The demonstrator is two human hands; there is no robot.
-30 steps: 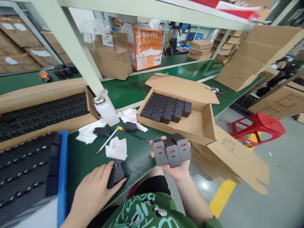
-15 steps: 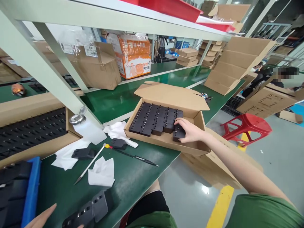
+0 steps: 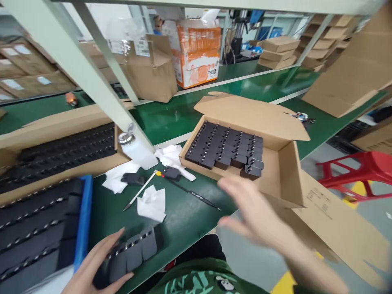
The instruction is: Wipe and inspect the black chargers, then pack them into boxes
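Observation:
My left hand [image 3: 92, 269] reaches around the near end of a short row of black blocks [image 3: 133, 251] on the green bench, fingers on one side and thumb on the other. Metal pins show along the tops of these blocks. Blurred by motion, my right hand [image 3: 251, 208] is in the air before the open cardboard box [image 3: 284, 175], its fingers apart and nothing in them. Rows of similar black blocks [image 3: 211, 143] fill the box's left part. One block [image 3: 253, 168] sits at the front of the rightmost row.
A blue bin [image 3: 84, 220] holding black blocks stands at left, before a long carton [image 3: 88, 169] of more. White tissues [image 3: 151, 204], tweezers [image 3: 199, 198], a white-handled blade [image 3: 139, 192] and a pump bottle [image 3: 139, 151] lie or stand between. A red stool [image 3: 367, 171] is at right.
My right hand has let go of the block in the box and moved back toward me. My left hand has come further into view around the row. The view has swung left.

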